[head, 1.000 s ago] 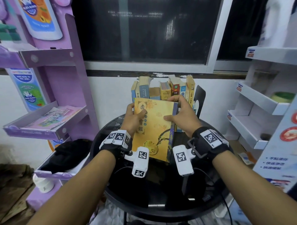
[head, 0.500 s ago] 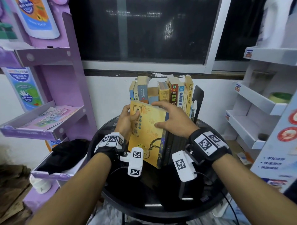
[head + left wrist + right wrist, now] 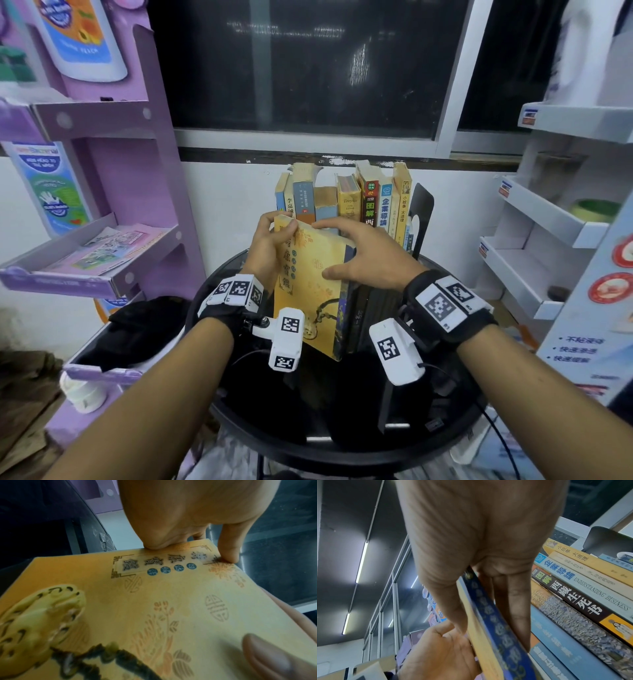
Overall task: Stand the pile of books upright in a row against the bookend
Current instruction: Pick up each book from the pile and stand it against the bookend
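— What's in the hands?

— A yellow book [image 3: 310,274], standing tilted on the black table [image 3: 342,455], in front of the row [image 3: 346,202] upright against the black bookend [image 3: 420,209].

— How is it held?

— The left hand [image 3: 265,253] grips its top left corner, thumb on the cover. The right hand [image 3: 368,260] clasps the blue spine [image 3: 494,622], thumb on the cover, fingers behind.

— Around them?

— A purple rack [image 3: 113,192] left, white shelves [image 3: 548,219] right.
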